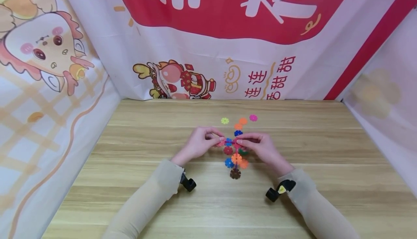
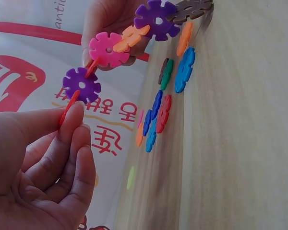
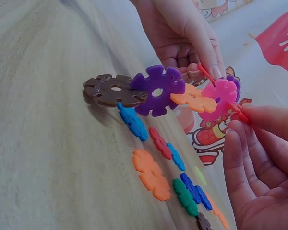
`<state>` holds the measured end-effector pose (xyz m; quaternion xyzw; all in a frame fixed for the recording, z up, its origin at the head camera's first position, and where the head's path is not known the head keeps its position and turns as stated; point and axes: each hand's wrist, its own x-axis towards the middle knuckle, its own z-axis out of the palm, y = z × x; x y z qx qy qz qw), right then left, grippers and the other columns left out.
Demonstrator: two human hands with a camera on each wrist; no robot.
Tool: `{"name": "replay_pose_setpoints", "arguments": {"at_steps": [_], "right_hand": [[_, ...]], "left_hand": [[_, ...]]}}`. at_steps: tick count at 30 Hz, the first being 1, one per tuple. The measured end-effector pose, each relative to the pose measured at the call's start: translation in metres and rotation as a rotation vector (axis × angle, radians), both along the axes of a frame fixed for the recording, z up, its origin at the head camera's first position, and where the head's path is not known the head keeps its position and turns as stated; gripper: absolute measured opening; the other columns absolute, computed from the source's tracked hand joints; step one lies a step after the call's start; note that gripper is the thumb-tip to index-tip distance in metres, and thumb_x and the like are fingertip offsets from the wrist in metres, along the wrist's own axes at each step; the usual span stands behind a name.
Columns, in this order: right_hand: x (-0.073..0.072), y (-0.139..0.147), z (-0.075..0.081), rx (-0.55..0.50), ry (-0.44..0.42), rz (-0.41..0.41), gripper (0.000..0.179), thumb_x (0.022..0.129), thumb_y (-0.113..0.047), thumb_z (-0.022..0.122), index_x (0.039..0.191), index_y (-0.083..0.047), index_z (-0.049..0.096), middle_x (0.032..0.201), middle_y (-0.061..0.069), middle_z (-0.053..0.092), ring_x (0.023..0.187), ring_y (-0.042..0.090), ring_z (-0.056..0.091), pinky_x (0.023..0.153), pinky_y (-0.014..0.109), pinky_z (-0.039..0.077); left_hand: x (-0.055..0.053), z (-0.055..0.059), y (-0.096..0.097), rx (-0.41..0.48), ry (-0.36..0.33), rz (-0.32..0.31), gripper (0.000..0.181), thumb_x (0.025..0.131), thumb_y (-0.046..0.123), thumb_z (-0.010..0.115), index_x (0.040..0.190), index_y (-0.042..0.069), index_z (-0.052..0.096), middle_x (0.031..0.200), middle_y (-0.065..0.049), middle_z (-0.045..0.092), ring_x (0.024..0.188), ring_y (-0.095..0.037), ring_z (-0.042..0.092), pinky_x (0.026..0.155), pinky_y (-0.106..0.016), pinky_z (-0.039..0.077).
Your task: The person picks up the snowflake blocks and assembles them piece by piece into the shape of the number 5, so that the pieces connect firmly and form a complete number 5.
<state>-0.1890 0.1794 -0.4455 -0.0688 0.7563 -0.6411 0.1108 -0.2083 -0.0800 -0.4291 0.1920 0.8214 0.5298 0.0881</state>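
Multicoloured plastic flower-disc chain (image 3: 148,99) joined; your left hand (image 1: 202,142) pinches red end disc (image 2: 70,106), right hand (image 1: 261,147) inner red disc (image 2: 91,68); loose discs (image 3: 151,175) unjoined.

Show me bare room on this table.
The table is bare left of the left hand, right of the right hand, and between the sleeves, nearer than the brown disc. Crowded: between and beyond the hands, where discs cluster.

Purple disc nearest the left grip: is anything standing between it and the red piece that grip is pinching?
Nothing visible does. In the left wrist view, the red piece in the left grip meets the purple disc directly; I can't tell how deeply it is seated.
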Motion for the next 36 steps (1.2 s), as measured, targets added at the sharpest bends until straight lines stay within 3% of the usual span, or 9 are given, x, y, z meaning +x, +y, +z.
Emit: {"name": "replay_pose_setpoints", "arguments": {"at_steps": [13,20,26,30,34,36], "right_hand": [[0.002,-0.006,-0.002,-0.037,0.054,0.052,0.034,0.097,-0.016,0.072,0.124,0.005,0.068,0.115,0.013,0.071,0.096,0.027,0.069,0.086,0.042,0.058],[0.004,-0.008,-0.001,-0.018,0.034,0.07,0.038,0.088,-0.018,0.083,0.119,0.001,0.073,0.111,0.011,0.074,0.099,0.026,0.07,0.086,0.036,0.057],[0.004,-0.008,0.0,0.006,0.034,0.089,0.027,0.091,-0.019,0.08,0.113,-0.005,0.077,0.109,0.01,0.074,0.101,0.028,0.069,0.09,0.039,0.056],[0.004,-0.006,0.001,0.028,0.026,0.104,0.022,0.093,-0.024,0.078,0.11,-0.01,0.079,0.11,0.008,0.074,0.104,0.03,0.067,0.092,0.039,0.054],[0.003,-0.005,0.001,0.039,0.02,0.108,0.022,0.092,-0.027,0.078,0.109,-0.013,0.079,0.11,0.008,0.074,0.103,0.031,0.066,0.089,0.042,0.054],[0.003,-0.005,0.002,0.041,0.022,0.105,0.021,0.092,-0.028,0.078,0.108,-0.014,0.08,0.109,0.008,0.074,0.101,0.03,0.066,0.087,0.041,0.054]], "left_hand": [[0.002,-0.003,0.004,0.02,0.017,-0.01,0.012,0.097,0.016,0.073,0.107,0.01,0.076,0.083,0.004,0.073,0.078,-0.025,0.07,0.064,-0.032,0.053],[0.005,-0.004,0.004,0.02,0.014,-0.023,0.012,0.096,0.015,0.073,0.107,0.01,0.075,0.086,0.002,0.074,0.082,-0.027,0.071,0.067,-0.033,0.054],[0.006,-0.002,0.006,0.026,-0.003,-0.038,0.014,0.096,0.015,0.073,0.108,0.009,0.075,0.087,-0.001,0.075,0.083,-0.031,0.071,0.067,-0.032,0.053],[0.008,0.0,0.007,0.023,-0.006,-0.046,0.013,0.097,0.015,0.073,0.108,0.009,0.075,0.086,0.002,0.074,0.081,-0.026,0.071,0.066,-0.033,0.053],[0.01,0.0,0.009,0.023,-0.008,-0.027,0.012,0.097,0.016,0.073,0.107,0.01,0.075,0.085,0.004,0.074,0.08,-0.02,0.07,0.068,-0.033,0.053],[0.011,0.0,0.01,0.032,-0.02,-0.012,0.012,0.097,0.016,0.073,0.107,0.01,0.075,0.085,0.004,0.074,0.08,-0.024,0.07,0.065,-0.032,0.052]]}}
